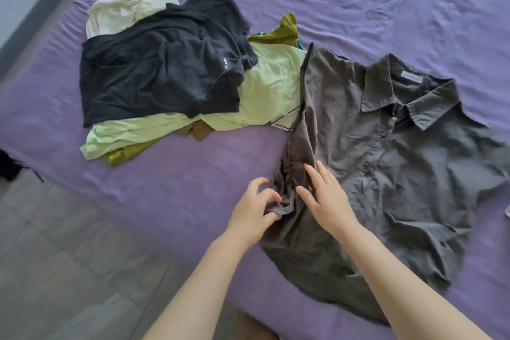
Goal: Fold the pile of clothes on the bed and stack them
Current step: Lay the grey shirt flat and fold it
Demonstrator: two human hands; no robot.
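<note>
Left hand (255, 208) pinches grey shirt (386, 163); black tee (154, 74) print unreadable

Two bare forearms come up from the bottom edge of the head view, and that is all of the person the camera catches. No sleeve shows on either arm, right down to the frame edge. The left hand (252, 208) is bare: no ring, no glove, no watch or band at the wrist. The right hand (327, 200) is just as plain, bare from fingertips to wrist, with nothing strapped on. The nails look short and unpainted, though the picture is a little soft there. Both forearms are smooth, with no markings, bandages or jewellery anywhere along them.
</note>
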